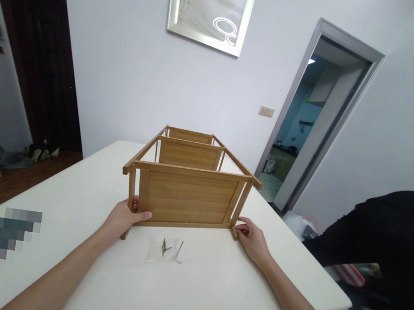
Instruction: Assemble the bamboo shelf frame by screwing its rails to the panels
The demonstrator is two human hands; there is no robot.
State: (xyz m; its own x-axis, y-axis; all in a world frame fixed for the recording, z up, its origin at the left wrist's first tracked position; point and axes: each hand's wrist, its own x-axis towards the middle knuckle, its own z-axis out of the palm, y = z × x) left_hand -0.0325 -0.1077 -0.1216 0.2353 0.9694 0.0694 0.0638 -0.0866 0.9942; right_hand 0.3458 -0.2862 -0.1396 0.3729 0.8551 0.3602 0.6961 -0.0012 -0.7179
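Note:
A brown wooden shelf rack [189,198] with three panels lies on its side on the white table [187,296], its near panel facing me. My left hand [127,218] grips the lower left corner, thumb on the panel's face and fingers behind the edge. At the lower right corner, my right hand [251,237] has its fingers closed around the leg end. In front of the rack lies a small clear plastic bag [156,256] with several screws [164,247] on or in it. A metal hex key [179,252] rests at the bag's right side.
A framed picture [203,41] hangs on the wall behind the table, with a light switch [266,111] lower right. An open doorway [315,98] stands at right. Dark fabric [391,242] bulges beside the table's right edge. A dark door [44,55] is at left.

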